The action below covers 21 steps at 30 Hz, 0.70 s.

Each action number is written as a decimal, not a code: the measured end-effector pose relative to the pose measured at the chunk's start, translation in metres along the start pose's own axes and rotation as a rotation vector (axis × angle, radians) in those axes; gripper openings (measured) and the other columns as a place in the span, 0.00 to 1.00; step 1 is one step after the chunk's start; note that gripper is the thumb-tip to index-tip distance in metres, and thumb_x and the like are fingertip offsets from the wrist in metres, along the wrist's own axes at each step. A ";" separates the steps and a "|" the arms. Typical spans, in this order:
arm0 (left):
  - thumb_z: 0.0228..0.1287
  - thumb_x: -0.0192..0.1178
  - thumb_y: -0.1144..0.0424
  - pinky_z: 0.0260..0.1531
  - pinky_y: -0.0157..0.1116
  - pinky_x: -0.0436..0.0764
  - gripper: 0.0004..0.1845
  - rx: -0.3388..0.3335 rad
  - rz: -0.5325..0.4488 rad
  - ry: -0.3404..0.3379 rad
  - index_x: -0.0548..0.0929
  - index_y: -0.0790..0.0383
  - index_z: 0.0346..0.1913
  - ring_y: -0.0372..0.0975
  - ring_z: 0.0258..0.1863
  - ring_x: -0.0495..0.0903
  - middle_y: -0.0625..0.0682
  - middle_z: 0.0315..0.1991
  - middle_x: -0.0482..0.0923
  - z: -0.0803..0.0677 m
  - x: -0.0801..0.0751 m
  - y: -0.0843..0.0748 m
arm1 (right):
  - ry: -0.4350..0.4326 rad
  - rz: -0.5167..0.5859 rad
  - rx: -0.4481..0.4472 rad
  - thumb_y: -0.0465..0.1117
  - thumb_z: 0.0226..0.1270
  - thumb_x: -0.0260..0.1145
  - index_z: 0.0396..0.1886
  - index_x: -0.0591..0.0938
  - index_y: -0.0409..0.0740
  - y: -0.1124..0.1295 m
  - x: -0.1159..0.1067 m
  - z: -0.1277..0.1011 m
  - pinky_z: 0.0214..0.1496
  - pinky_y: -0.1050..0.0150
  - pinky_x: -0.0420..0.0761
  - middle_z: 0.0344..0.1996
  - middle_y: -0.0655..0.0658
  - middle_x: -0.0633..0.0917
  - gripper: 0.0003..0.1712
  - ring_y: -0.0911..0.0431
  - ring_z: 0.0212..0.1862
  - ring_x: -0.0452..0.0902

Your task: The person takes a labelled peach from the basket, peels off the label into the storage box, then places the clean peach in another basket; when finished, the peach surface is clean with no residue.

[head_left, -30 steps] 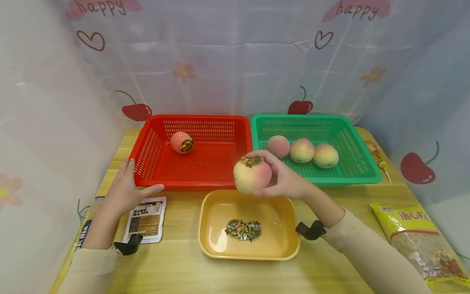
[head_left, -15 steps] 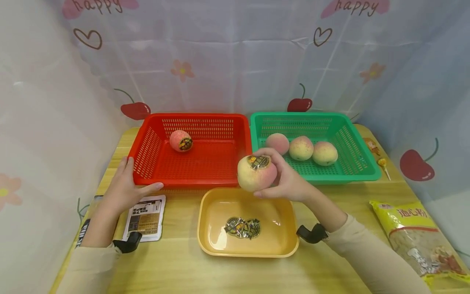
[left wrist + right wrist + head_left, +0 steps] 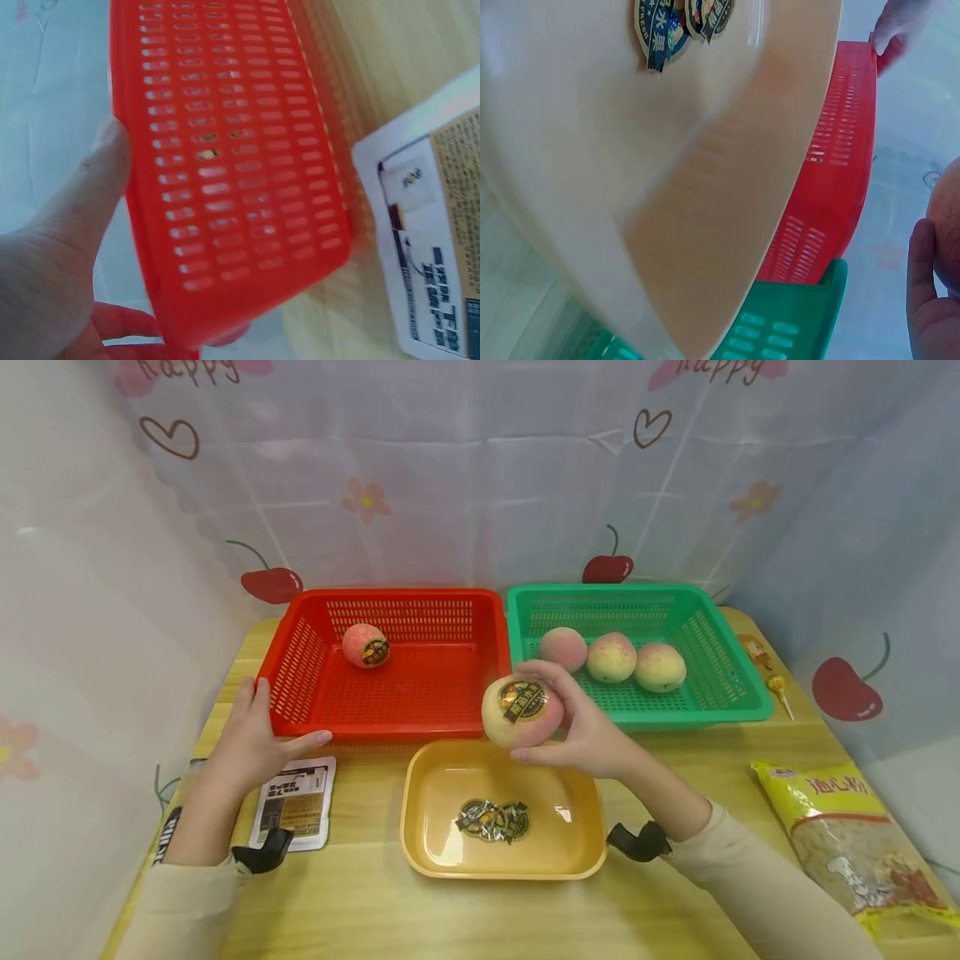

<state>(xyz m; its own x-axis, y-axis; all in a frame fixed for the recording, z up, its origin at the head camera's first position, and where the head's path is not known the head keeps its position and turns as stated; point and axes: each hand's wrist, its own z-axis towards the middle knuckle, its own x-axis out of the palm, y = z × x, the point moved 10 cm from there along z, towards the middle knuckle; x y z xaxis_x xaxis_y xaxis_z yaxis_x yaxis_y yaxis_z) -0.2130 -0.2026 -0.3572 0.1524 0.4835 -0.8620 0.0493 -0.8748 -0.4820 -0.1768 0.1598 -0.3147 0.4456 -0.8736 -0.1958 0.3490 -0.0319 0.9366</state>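
In the head view my right hand (image 3: 573,722) holds a peach (image 3: 517,718) between thumb and fingers, above the far rim of the yellow tray (image 3: 504,867). A round black-and-gold sticker (image 3: 522,701) on the peach faces me. My left hand (image 3: 251,739) touches the near left corner of the red basket (image 3: 405,693), thumb along its front side and fingers at its left side. One peach with a sticker (image 3: 365,646) lies inside that basket. Several similar stickers (image 3: 492,821) lie in the yellow tray. Three peaches (image 3: 611,657) sit in the green basket (image 3: 637,717).
The two baskets stand side by side at the back of the wooden table (image 3: 360,910), against a printed curtain. A white-edged packet (image 3: 296,806) lies under the left forearm. On the right are a yellow-topped food bag (image 3: 855,839) and a lollipop (image 3: 777,687).
My right hand has shifted slightly right and turned the peach, so its sticker now faces me more fully. The left hand keeps its place at the red basket.
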 end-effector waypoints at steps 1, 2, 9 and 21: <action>0.50 0.68 0.31 0.63 0.72 0.59 0.72 0.007 0.008 -0.010 0.33 0.71 0.77 0.70 0.74 0.41 0.69 0.78 0.24 -0.001 -0.001 -0.004 | -0.002 -0.010 -0.003 0.23 0.45 0.78 0.72 0.60 0.40 0.000 0.000 0.000 0.62 0.67 0.79 0.66 0.43 0.70 0.55 0.54 0.64 0.73; 0.51 0.68 0.32 0.62 0.72 0.60 0.71 0.020 0.019 -0.026 0.34 0.71 0.78 0.70 0.75 0.42 0.69 0.78 0.25 -0.003 -0.003 -0.009 | -0.004 -0.017 -0.004 0.23 0.45 0.78 0.73 0.59 0.40 -0.001 -0.001 0.000 0.63 0.67 0.78 0.67 0.43 0.70 0.56 0.54 0.64 0.73; 0.64 0.63 0.41 0.66 0.68 0.61 0.48 0.197 0.018 -0.159 0.56 0.66 0.77 0.63 0.76 0.50 0.67 0.78 0.48 -0.025 -0.009 -0.081 | -0.030 -0.066 0.039 0.26 0.46 0.79 0.72 0.63 0.42 -0.005 -0.005 -0.002 0.63 0.67 0.78 0.65 0.47 0.74 0.53 0.56 0.62 0.74; 0.69 0.62 0.55 0.52 0.42 0.82 0.17 0.476 -0.325 -0.166 0.80 0.54 0.58 0.41 0.51 0.79 0.47 0.50 0.80 -0.063 0.029 -0.213 | -0.098 -0.297 -0.013 0.36 0.44 0.84 0.69 0.70 0.49 0.003 -0.001 -0.003 0.67 0.69 0.73 0.64 0.51 0.72 0.50 0.57 0.64 0.68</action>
<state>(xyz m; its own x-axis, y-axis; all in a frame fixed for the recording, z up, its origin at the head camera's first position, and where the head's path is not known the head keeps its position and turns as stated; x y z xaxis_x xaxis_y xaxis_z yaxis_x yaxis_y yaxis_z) -0.1565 -0.0043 -0.2694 0.0457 0.7555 -0.6535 -0.3855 -0.5902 -0.7093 -0.1732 0.1618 -0.3126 0.2413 -0.8696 -0.4308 0.4625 -0.2872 0.8388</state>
